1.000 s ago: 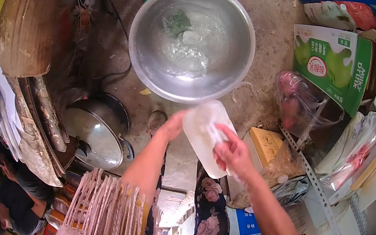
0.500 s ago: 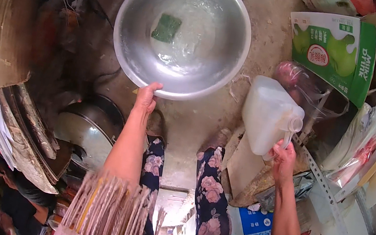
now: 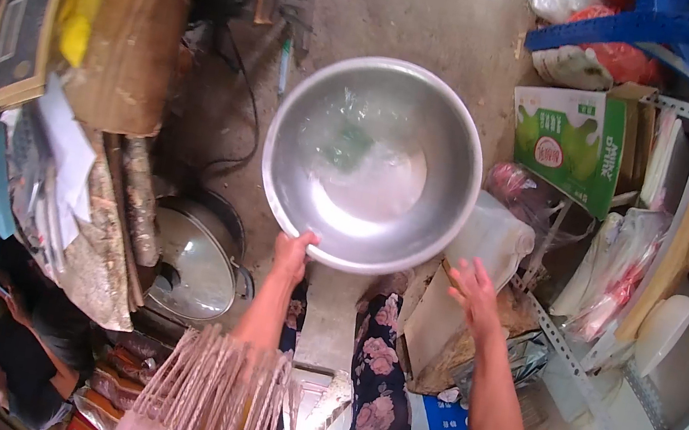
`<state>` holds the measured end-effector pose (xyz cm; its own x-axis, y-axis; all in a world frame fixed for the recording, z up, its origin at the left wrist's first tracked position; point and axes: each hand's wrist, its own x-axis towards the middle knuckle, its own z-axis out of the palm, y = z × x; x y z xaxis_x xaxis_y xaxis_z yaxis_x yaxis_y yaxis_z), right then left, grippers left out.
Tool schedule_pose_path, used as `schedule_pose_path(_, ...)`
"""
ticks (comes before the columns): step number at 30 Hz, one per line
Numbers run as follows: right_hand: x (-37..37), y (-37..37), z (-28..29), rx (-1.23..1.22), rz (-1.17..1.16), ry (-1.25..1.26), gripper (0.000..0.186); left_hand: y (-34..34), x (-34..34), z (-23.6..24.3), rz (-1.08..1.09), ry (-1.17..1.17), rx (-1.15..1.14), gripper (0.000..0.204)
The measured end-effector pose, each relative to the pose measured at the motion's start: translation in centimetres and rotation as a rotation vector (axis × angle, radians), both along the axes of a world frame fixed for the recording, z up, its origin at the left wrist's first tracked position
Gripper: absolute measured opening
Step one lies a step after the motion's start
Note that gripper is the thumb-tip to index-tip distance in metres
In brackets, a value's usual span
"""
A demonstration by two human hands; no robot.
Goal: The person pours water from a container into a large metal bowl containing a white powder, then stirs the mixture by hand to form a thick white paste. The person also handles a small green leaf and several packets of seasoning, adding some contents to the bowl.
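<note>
A wide silver metal basin [image 3: 444, 200] holds shallow water, with a blurred green pad [image 3: 347, 149] in it. My left hand [image 3: 291, 254] grips the basin's near rim, thumb over the edge. To the right, my right hand [image 3: 476, 295] is empty with fingers spread, close to the basin's near right side. Just beyond those fingers is a translucent white plastic jug [image 3: 498, 235], partly hidden behind the basin.
A green and white carton [image 3: 567, 144] stands at the right, beside a metal shelf frame [image 3: 583, 377]. Stacked cardboard [image 3: 131, 39] and a glass-lidded pot [image 3: 197, 267] lie left. Another person's arm [image 3: 56, 362] shows at lower left.
My right hand has let go of the jug's handle and opened. The basin has come nearer and to the right, with my left hand still on its rim. The view has shifted too.
</note>
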<state>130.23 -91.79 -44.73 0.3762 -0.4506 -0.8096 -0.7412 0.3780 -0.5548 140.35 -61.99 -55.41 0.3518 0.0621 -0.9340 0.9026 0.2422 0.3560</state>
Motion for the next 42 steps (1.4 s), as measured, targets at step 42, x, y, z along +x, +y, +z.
schedule_pose_path(42, -22.3, 54.1, 52.8, 0.432, 1.493, -0.099, 0.035, 37.4, -63.9, 71.8, 1.009, -0.373, 0.741, 0.025)
